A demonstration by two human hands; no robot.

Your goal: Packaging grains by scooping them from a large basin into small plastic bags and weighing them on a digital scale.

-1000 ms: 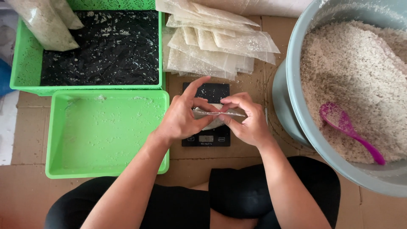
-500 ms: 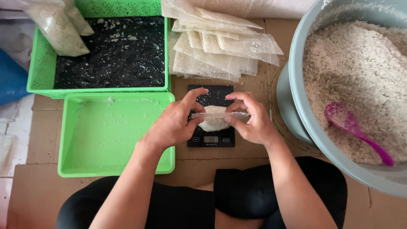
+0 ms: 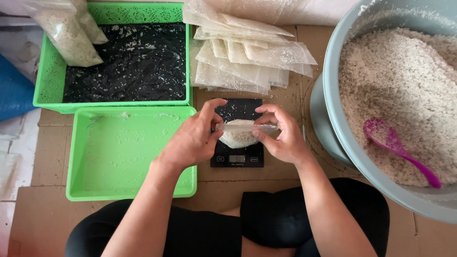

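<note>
Centre of frame: small clear bag of pale grain (image 3: pixel 239 138) over a black digital scale (image 3: pixel 236 157), its top edge pinched by the left hand (image 3: pixel 193 140) and right hand (image 3: pixel 281 138). Pressing evenly along the strip, bag upright, should keep grain in. Constraints: stacked empty bags (image 3: pixel 247 57) above, green tray (image 3: pixel 95 157) left, grey tub (image 3: pixel 333 119) close right; bare cardboard below the scale.

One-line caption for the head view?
Both hands, left hand and right hand, pinch a filled clear bag over a black scale.
</note>
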